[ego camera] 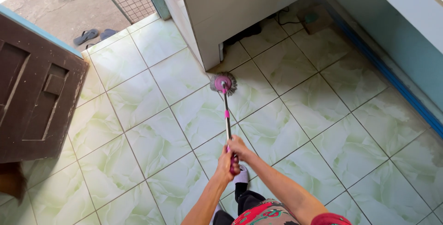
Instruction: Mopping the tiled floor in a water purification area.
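Left hand: our left hand is wrapped shut around the lower end of the mop handle, just beneath the right one.
Right hand: our right hand is closed on the same handle a little higher, the two hands touching each other.
Mop: a spin mop with a silvery metal pole and pink fittings; it slants away from us across the floor.
Mop head: the round pink disc with grey fringe rests flat on a tile, just beside the corner of the white cabinet.
Floor: pale green marbled tiles with dark grout lines; patches near the right side look damp and shiny.
White cabinet: a boxy white unit stands at the top centre, with a shadowed gap underneath on its right.
Door: a dark brown panelled wooden door stands open at the left.
Outside: beyond the doorway we see grey concrete and a pair of blue flip-flops lying near the threshold.
Wall: a teal wall with a blue skirting runs along the right.
Our foot: a white sock shows just below the hands.
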